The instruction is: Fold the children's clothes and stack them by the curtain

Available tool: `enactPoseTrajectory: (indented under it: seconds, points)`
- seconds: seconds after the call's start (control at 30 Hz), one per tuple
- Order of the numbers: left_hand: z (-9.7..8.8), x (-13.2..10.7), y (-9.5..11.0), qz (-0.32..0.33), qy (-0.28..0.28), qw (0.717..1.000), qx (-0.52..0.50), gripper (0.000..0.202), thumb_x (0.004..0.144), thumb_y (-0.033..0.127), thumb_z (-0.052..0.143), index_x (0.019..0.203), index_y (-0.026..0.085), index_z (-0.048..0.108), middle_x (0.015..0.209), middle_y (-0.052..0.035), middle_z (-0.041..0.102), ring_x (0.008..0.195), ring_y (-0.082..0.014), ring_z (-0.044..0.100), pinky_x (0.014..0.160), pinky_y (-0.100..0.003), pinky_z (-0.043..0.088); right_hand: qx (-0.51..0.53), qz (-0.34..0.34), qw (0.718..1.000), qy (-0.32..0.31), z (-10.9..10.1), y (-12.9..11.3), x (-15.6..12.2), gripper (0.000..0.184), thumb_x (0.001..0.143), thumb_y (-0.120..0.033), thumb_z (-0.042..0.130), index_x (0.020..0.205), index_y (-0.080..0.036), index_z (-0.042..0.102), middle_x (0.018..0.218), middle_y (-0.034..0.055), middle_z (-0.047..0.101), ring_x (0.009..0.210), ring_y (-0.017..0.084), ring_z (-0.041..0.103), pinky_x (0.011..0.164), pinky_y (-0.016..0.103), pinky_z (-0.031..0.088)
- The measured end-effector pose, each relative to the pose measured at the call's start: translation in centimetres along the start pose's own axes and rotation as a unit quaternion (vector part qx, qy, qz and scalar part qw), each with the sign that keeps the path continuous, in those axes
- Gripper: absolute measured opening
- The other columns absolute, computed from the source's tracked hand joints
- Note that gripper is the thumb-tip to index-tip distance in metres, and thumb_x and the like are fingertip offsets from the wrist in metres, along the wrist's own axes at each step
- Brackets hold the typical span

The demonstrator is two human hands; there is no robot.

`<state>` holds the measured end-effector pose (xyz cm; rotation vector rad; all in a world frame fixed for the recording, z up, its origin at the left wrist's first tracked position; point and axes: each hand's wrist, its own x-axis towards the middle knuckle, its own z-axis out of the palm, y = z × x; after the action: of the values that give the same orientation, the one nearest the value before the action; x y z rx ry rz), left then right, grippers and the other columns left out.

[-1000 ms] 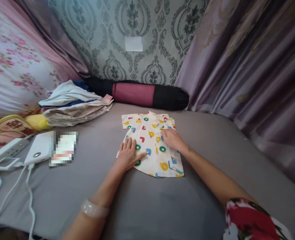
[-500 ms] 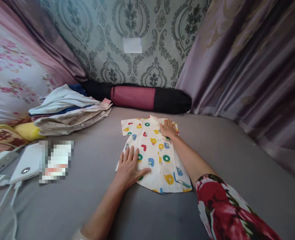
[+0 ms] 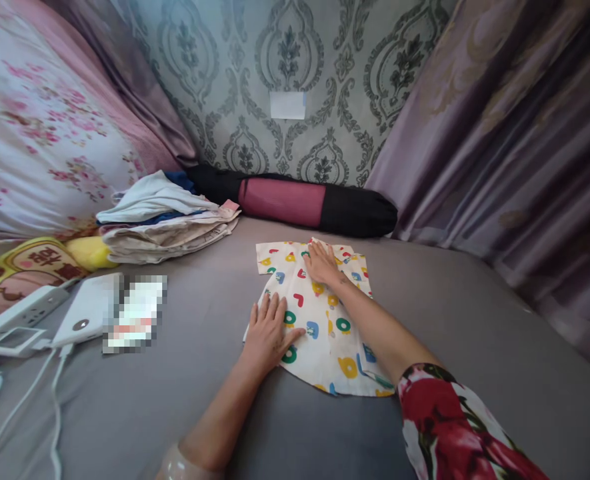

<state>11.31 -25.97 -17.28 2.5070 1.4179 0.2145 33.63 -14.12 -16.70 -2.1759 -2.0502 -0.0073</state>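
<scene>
A room in a home
Patterned wallpaper [image 3: 287, 148] rose ahead of the right hand [image 3: 322, 263], with purple curtains [image 3: 479, 167] to its right; ahead-left of the left hand [image 3: 266, 337], folded clothes [image 3: 167, 230] lay on grey cloth [image 3: 145, 407]

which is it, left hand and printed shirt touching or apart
Touching: the head view shows the left hand spread flat on the printed shirt, its thumb lying across the fabric.

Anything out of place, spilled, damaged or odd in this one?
Only the patch beside the white device: it is pixelated, hiding what lies there. The shirt lies spread under the left hand and right hand, with no visible spill or damage.
</scene>
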Motion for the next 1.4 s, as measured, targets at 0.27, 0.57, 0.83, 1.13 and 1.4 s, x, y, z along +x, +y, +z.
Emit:
enactPoseTrajectory:
  seconds: [0.27,0.57,0.83,1.13,1.4]
  points:
    - [0.7,0.0,0.0,-0.005,-0.007,1.000,0.013,0.084,0.088,0.072,0.028,0.150,0.015,0.031,0.158,-0.0126,0.020,0.147,-0.0319,0.014,0.118,-0.052,0.014,0.035,0.070,0.995,-0.059,1.6,0.4,2.8,0.067,0.099,-0.046,0.012,0.152,-0.005,0.020,0.160,0.0107,0.016,0.147,0.022,0.011,0.119,0.041,0.006]
    - [-0.3,0.1,-0.1,-0.012,0.072,0.997,-0.020,0.055,0.095,0.055,0.037,0.135,0.019,0.047,0.148,-0.0130,0.043,0.138,-0.0289,0.036,0.112,-0.049,0.029,0.026,0.083,0.991,-0.102,1.3,0.5,3.7,0.065,0.099,-0.044,0.016,0.153,-0.007,0.016,0.161,0.0107,0.011,0.147,0.021,0.008,0.119,0.043,0.006]
    - [-2.3,-0.1,-1.3,-0.182,0.145,0.972,-0.023,0.028,0.094,0.032,0.042,0.109,0.018,0.061,0.108,-0.0129,0.062,0.103,-0.0300,0.053,0.084,-0.042,0.041,0.004,0.027,1.000,0.001,-2.5,-4.6,4.2,0.041,0.097,-0.031,0.036,0.121,-0.011,0.061,0.136,0.0190,0.053,0.128,0.028,0.046,0.105,0.039,0.034]
    - [-1.9,-0.1,-2.9,-0.248,0.130,0.959,-0.031,0.025,0.090,0.038,0.050,0.092,0.017,0.063,0.104,-0.0133,0.060,0.103,-0.0313,0.049,0.083,-0.042,0.037,0.089,0.012,0.991,-0.095,-1.8,-13.6,4.5,0.032,0.088,-0.036,0.054,0.105,-0.014,0.069,0.110,0.0159,0.069,0.106,0.025,0.063,0.084,0.028,0.046]
    - [-2.1,-0.2,-3.0,-0.256,0.109,0.959,-0.062,0.025,0.083,0.041,0.058,0.089,0.018,0.065,0.108,-0.0138,0.057,0.107,-0.0318,0.048,0.086,-0.042,0.036,0.173,0.067,0.979,-0.081,-0.5,-15.1,4.3,0.033,0.067,-0.009,0.067,0.101,-0.011,0.069,0.113,0.0218,0.066,0.109,0.033,0.062,0.087,0.036,0.049]
